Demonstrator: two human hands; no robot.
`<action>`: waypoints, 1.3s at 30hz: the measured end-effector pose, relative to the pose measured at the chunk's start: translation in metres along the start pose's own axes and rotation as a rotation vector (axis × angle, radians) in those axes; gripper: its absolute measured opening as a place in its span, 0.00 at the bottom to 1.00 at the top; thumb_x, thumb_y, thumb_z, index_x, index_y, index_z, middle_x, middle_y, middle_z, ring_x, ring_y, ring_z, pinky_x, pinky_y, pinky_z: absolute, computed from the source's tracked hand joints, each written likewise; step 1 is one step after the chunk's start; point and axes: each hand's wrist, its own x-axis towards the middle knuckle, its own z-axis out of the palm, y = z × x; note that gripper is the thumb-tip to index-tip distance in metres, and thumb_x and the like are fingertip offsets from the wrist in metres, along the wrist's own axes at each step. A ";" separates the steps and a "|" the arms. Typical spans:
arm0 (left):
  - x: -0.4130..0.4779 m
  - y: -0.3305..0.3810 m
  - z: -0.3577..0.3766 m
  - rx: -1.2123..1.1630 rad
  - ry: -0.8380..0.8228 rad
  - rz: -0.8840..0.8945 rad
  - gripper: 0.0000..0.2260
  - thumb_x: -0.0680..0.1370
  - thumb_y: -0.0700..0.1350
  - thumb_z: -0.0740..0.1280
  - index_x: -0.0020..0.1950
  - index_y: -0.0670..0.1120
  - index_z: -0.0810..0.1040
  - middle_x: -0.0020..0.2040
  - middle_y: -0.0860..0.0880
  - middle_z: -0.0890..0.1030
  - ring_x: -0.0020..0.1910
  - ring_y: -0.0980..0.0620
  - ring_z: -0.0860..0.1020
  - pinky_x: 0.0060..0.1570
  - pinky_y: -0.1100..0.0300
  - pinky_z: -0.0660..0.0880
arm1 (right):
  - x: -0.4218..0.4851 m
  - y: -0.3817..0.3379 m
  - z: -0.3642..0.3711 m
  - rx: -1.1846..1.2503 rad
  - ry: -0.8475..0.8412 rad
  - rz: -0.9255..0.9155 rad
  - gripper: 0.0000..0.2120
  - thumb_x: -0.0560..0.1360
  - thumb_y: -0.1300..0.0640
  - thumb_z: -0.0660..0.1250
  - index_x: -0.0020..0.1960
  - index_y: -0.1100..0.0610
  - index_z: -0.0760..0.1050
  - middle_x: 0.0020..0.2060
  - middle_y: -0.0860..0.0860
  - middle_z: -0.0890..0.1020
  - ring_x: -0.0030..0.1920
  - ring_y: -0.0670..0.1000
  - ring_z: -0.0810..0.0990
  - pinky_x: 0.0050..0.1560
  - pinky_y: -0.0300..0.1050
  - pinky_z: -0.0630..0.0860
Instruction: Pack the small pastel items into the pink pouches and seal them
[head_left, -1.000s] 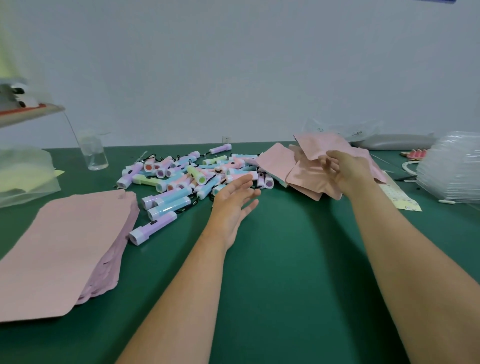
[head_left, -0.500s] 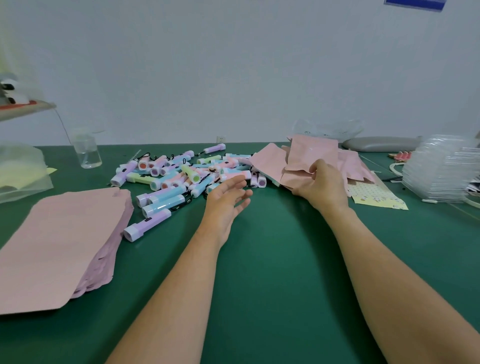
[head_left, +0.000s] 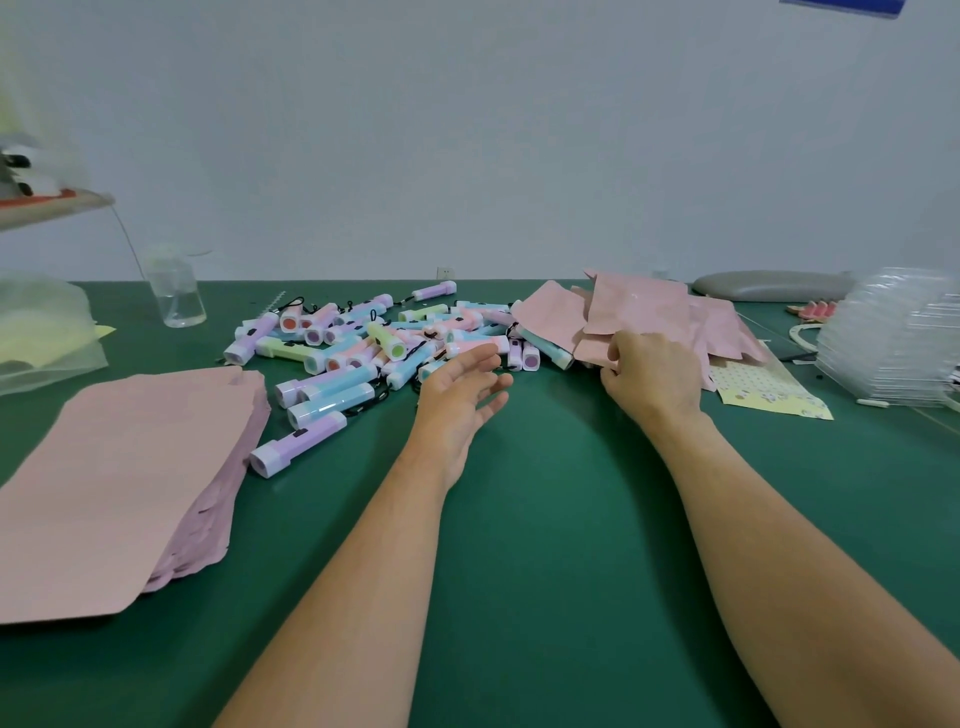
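Green matte covering spreads over the table (head_left: 545, 545), which butts against a plain pale wall (head_left: 467, 130). Mid-table lies the heap of pastel items (head_left: 363, 345): short smooth plastic cylinders in lilac, blue, pink and lime, each with a squarish white head and a thin black cord.

Just on the near side of the heap the left hand (head_left: 457, 400) hovers, palm turned inward, fingers straight and a little apart, holding nothing. Right of the heap the right hand (head_left: 649, 382) has its fingers curled and clamped on the lower edge of a pink pouch (head_left: 639, 312), a flat, slightly crinkled matte pouch atop a loose pile of similar ones.

Left of the heap and nearer the person rests a thick stack of flat pink pouches (head_left: 119, 467) with ragged edges. Behind the heap to the left stands a clear jar (head_left: 176, 293), and further left a filmy bag (head_left: 41, 332) with yellow contents. Far right of the heap are a dotted yellow sheet (head_left: 763, 389), ribbed clear plastic trays (head_left: 893, 338) and a smooth grey oblong (head_left: 769, 285).
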 end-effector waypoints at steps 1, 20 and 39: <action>0.000 0.000 0.000 -0.001 0.002 -0.003 0.13 0.83 0.31 0.65 0.60 0.45 0.84 0.59 0.46 0.85 0.50 0.51 0.85 0.52 0.59 0.83 | -0.001 -0.001 0.000 -0.012 -0.012 0.002 0.06 0.77 0.53 0.69 0.50 0.54 0.80 0.41 0.53 0.83 0.39 0.58 0.79 0.36 0.46 0.69; 0.000 0.000 0.001 -0.021 0.040 0.003 0.13 0.83 0.30 0.65 0.59 0.43 0.84 0.60 0.42 0.84 0.49 0.50 0.85 0.52 0.58 0.83 | -0.015 -0.047 -0.001 -0.107 -0.155 0.103 0.16 0.77 0.52 0.64 0.33 0.55 0.67 0.30 0.50 0.71 0.37 0.56 0.74 0.35 0.43 0.65; 0.001 -0.003 0.000 -0.069 0.055 -0.005 0.12 0.83 0.31 0.65 0.60 0.43 0.84 0.58 0.44 0.85 0.48 0.50 0.85 0.54 0.57 0.83 | -0.003 -0.061 0.028 0.207 -0.391 0.224 0.39 0.81 0.32 0.52 0.79 0.60 0.56 0.75 0.62 0.66 0.75 0.64 0.64 0.74 0.63 0.60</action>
